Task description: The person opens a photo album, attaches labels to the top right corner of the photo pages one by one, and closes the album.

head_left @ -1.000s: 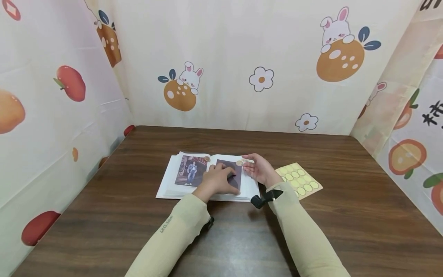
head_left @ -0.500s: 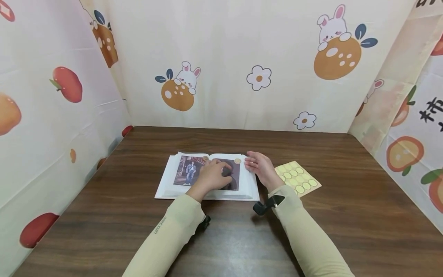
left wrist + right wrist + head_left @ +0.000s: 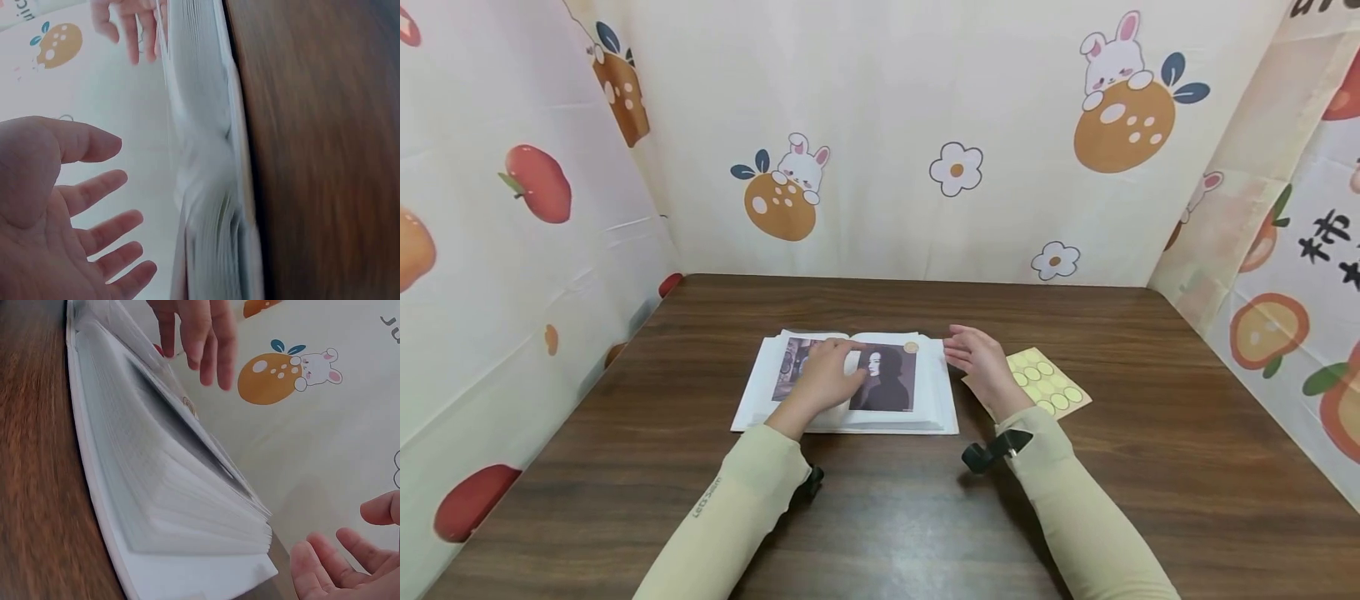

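Observation:
A photo album lies spread on the table with a photo on each page. The right photo is dark and shows a figure; a small round gold sticker sits at its top right corner. My left hand hovers over the left photo, hiding much of it. In the left wrist view the left fingers are spread, holding nothing. Beside the album's right edge is my right hand, its fingers loose and holding nothing in the right wrist view. It partly covers a yellow sheet of round stickers.
The brown wooden table carries the album near its middle. A printed curtain with rabbits and fruit hangs behind the table, and more printed cloth borders both sides. Dark cameras are strapped at the wrists.
My left hand has moved left from the right photo towards the left photo, uncovering the right one. My right hand has drawn away to the right, off the album's page edge.

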{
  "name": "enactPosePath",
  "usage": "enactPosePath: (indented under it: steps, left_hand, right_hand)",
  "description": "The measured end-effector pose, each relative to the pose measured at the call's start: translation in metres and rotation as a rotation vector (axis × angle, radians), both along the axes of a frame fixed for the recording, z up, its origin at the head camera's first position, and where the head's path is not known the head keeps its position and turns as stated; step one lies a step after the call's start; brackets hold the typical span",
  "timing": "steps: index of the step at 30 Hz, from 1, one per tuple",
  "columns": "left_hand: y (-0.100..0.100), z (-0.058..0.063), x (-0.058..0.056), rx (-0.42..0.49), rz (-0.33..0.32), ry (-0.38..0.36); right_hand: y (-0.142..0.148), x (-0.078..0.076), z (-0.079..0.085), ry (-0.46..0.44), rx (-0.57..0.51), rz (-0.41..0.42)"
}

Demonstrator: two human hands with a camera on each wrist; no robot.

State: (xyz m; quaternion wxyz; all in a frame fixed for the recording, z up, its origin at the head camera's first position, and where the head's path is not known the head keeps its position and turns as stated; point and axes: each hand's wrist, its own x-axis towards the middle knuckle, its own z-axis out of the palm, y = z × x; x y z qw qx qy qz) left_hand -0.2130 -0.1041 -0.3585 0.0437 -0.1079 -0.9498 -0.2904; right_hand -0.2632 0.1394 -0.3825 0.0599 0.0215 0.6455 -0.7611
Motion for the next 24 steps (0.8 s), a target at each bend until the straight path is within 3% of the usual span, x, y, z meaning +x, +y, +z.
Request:
enactPosePath:
  steps: [11, 16, 24]
  left_hand:
    - [-0.033, 0.002, 0.004, -0.01, -0.019, 0.069]
    - [-0.048, 0.002, 0.008, -0.044, 0.004, 0.091]
    - [-0.07, 0.001, 0.015, -0.108, 0.076, 0.058]
  right_hand:
    - [0.018, 0.007, 0.006, 0.025, 0.14, 0.01]
    - [0.027, 0.012, 0.008, 0.038, 0.198, -0.013]
    - [0.04, 0.018, 0.01, 0.054, 0.219, -0.069]
